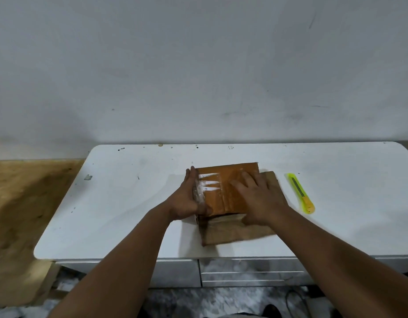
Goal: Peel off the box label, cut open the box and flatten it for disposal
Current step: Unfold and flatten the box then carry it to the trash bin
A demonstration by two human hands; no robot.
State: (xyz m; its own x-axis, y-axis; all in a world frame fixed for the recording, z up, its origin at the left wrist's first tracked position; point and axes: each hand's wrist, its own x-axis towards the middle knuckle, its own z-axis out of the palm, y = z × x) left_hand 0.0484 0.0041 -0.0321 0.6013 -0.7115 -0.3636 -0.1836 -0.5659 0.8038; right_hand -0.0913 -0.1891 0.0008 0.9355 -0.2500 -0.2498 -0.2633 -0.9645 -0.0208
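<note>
A brown cardboard box (223,198) lies collapsed on the white table (120,203), its top wrapped in orange-brown tape with torn white label remnants (210,183). Plain cardboard flaps (235,232) stick out toward me and to the right. My left hand (187,200) holds the box's left edge, fingers along the side and thumb over the near corner. My right hand (256,198) lies flat, palm down, pressing on the right part of the top. A yellow-green utility knife (300,192) lies on the table to the right of the box, untouched.
The table stands against a pale wall (198,65), with drawers (249,271) under its front edge. To the left is a wooden surface (21,203). A small scrap (88,177) lies on the table's left part.
</note>
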